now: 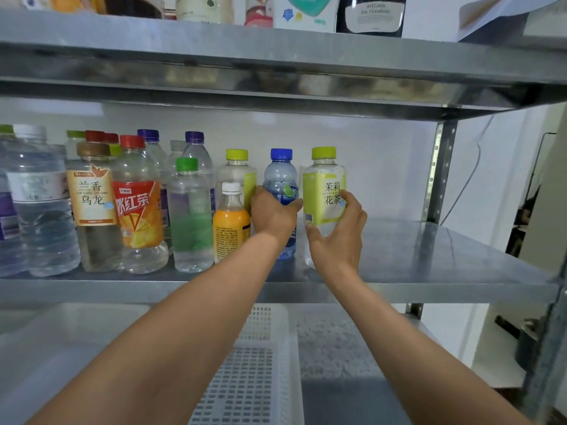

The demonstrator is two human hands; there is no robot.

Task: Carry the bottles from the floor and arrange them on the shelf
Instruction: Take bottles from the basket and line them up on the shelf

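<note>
Our left hand (pixel 274 216) wrapped around a blue-capped bottle (pixel 281 174), and our right hand (pixel 337 233) grasped a green-labelled tea bottle (pixel 324 187) just beside it. Both bottles stood upright on the metal shelf (pixel 445 259), at the right end of a crowded row of other bottles (pixel 138 210).

Blue-capped bottle (pixel 281 176) – yellow-green tea bottle (pixel 324 185) (white lettered panel).

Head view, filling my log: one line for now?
left hand: grips blue-capped bottle | right hand: grips yellow-green tea bottle | both upright on shelf
</note>
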